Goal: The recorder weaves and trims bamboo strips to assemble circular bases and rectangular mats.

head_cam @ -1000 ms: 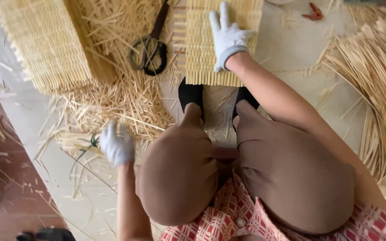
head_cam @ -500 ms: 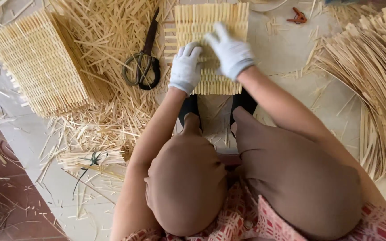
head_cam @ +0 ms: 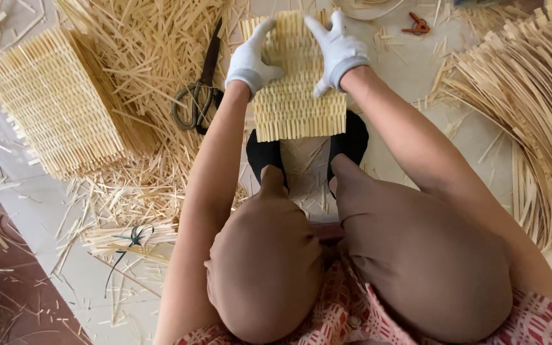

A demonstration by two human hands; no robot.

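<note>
A small woven panel of pale bamboo strips (head_cam: 298,96) lies on the floor in front of my knees. My left hand (head_cam: 250,59), in a white glove, grips its left edge. My right hand (head_cam: 337,48), also gloved, presses on its upper right part with fingers spread. My feet in dark socks (head_cam: 347,137) rest at the panel's near edge.
Black scissors (head_cam: 200,92) lie left of the panel on loose straw. A stack of finished woven panels (head_cam: 52,102) sits at far left. Long bamboo strips (head_cam: 531,115) fan out on the right. A small orange clip (head_cam: 416,25) lies at top right. A tied strip bundle (head_cam: 129,237) lies near my left knee.
My left hand came up from the tied bundle by my left knee to the panel's left edge. The right hand stayed on the panel, which now lies a little nearer.
</note>
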